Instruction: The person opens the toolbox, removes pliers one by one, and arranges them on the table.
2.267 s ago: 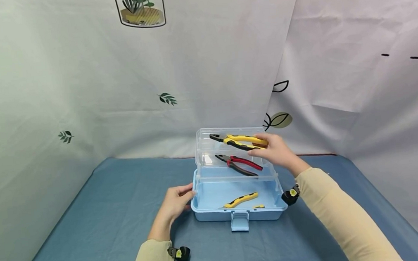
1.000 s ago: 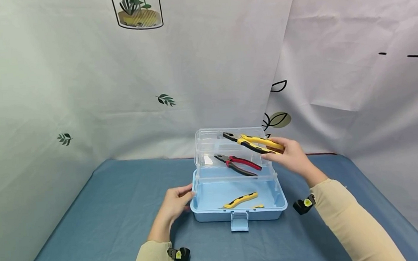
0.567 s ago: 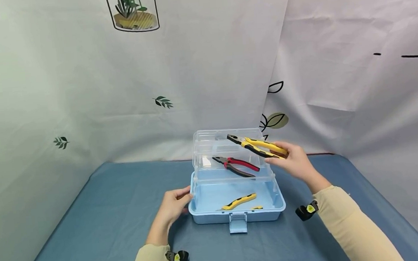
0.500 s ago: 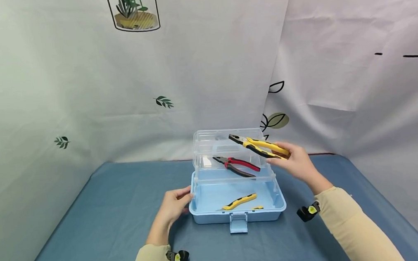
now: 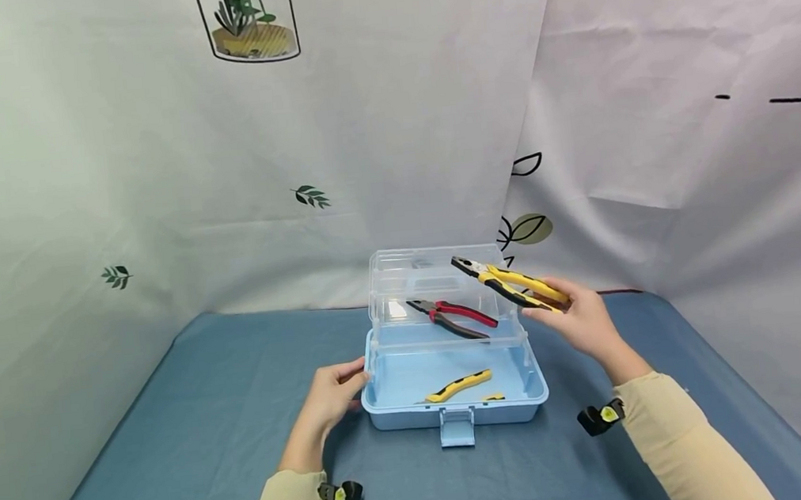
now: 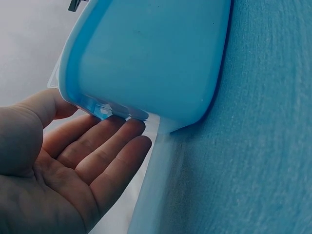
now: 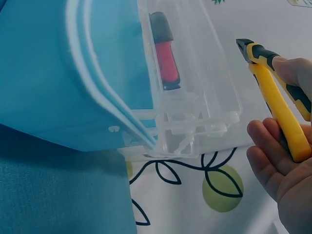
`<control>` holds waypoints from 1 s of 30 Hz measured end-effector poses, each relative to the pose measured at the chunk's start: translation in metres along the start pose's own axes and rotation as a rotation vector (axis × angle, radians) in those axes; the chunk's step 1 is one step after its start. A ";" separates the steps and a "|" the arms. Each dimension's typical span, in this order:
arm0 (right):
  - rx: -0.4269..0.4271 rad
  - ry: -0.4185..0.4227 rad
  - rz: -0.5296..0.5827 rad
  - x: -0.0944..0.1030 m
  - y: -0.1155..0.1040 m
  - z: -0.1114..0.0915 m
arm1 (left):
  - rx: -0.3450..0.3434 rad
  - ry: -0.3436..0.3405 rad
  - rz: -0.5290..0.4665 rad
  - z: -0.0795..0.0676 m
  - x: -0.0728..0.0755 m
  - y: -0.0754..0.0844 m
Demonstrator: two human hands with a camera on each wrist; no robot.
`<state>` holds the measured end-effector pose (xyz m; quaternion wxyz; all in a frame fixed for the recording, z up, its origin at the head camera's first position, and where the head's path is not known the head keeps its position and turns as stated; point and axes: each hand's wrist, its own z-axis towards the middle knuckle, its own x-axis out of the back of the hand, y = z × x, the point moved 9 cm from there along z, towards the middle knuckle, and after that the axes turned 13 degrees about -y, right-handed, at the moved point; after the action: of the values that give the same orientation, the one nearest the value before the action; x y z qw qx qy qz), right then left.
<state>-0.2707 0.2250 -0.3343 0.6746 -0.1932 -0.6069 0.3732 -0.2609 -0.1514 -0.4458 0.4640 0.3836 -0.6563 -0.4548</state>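
Note:
A light-blue toolbox [image 5: 415, 412] stands on the table with its clear lid [image 5: 388, 271] raised. My left hand [image 5: 329, 397] holds the box's left end: thumb at the rim, fingertips against the hinge side in the left wrist view. Above the box's right rear, my right hand [image 5: 588, 327] grips combination pliers [image 5: 517, 278] by their yellow-and-black handles, the dark nose pointing left and the handles spread. Red-and-black pliers [image 5: 466, 312] lie in the clear upper tray [image 5: 409, 346]. Inside the box rests a tool with yellow-and-black handles [image 5: 458, 386]; its head is hidden by the front wall.
A blue cloth [image 5: 244, 422] covers the table. White printed curtains [image 5: 400, 163] hang close behind and at both sides. The box's front latch [image 5: 457, 428] hangs down over the table.
My right hand has carried the yellow pliers rightward and slightly down, away from over the lid. The left hand keeps its place on the box, and the camera has shifted a little.

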 end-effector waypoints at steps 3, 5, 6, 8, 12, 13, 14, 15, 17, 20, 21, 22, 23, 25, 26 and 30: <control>-0.018 0.017 -0.001 0.002 0.002 -0.004 | -0.018 -0.003 -0.004 0.000 0.001 0.002; -0.023 0.029 -0.006 0.004 0.003 -0.007 | -0.030 -0.005 0.009 -0.001 0.001 0.004; -0.024 0.035 -0.008 0.005 0.003 -0.008 | -0.030 -0.003 0.012 -0.001 0.002 0.004; -0.029 0.046 -0.010 0.006 0.005 -0.010 | -0.027 0.001 0.015 0.000 0.002 0.003; -0.030 0.068 0.001 0.009 0.009 -0.016 | 0.000 0.009 0.014 0.002 0.003 -0.001; -0.032 0.073 0.006 0.010 0.011 -0.018 | 0.005 0.011 0.014 0.002 0.003 -0.001; -0.034 0.078 0.012 0.011 0.013 -0.019 | 0.010 0.011 0.013 0.002 0.002 -0.002; -0.037 0.084 0.015 0.012 0.014 -0.020 | 0.009 0.011 0.015 0.003 0.002 -0.001; -0.048 0.097 0.019 0.014 0.018 -0.023 | 0.008 0.011 0.015 0.003 0.002 -0.001; -0.066 0.115 0.012 0.017 0.023 -0.026 | 0.004 0.012 0.017 0.004 0.002 -0.001; -0.069 0.119 0.009 0.018 0.024 -0.027 | 0.002 0.013 0.019 0.004 0.002 0.000; -0.072 0.123 0.007 0.019 0.025 -0.029 | 0.002 0.013 0.020 0.004 0.002 -0.001; -0.076 0.126 0.005 0.020 0.025 -0.030 | -0.005 0.012 0.026 0.004 0.002 0.000; -0.084 0.131 0.002 0.021 0.028 -0.032 | -0.018 0.011 0.031 0.003 0.002 0.001; -0.087 0.134 0.001 0.021 0.028 -0.033 | -0.031 0.004 0.041 0.003 0.002 0.003; -0.096 0.146 -0.005 0.023 0.031 -0.039 | -0.046 0.002 0.039 0.000 0.002 0.007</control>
<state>-0.2421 0.2694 -0.3485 0.7080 -0.2504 -0.5736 0.3272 -0.2624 -0.1513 -0.4391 0.4822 0.3604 -0.6526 -0.4601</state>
